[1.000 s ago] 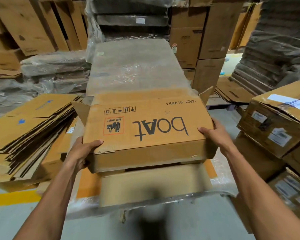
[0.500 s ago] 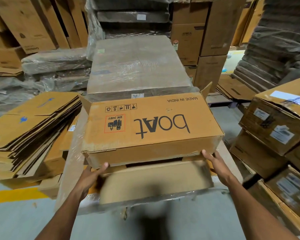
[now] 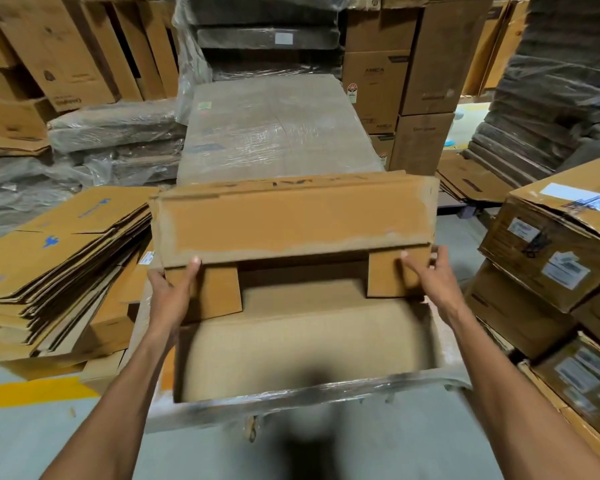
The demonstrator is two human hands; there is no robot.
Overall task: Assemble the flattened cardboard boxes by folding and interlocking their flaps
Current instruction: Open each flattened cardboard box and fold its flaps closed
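A brown cardboard box [image 3: 291, 223] stands tipped on a plastic-wrapped stack, its open end facing me. Its upper long flap hangs down over the opening. The lower long flap [image 3: 309, 348] lies flat toward me. My left hand [image 3: 174, 292] grips the box's left edge, thumb on the left side flap [image 3: 219, 292], which is folded inward. My right hand [image 3: 433, 278] grips the right edge, thumb on the right side flap [image 3: 385, 275], also folded in. The other fingers are hidden behind the box.
A pile of flattened boxes [image 3: 49, 258] lies to the left. Sealed, labelled cartons [image 3: 551, 251] stand stacked on the right. The wrapped stack [image 3: 278, 140] stretches away behind the box, with more cartons and wrapped bundles beyond. Grey floor with a yellow line [image 3: 32, 389] lies below.
The box has tipped up from lying flat, printed face upward, so its open end now faces me. Both hands moved from its sides and underside to the side flaps.
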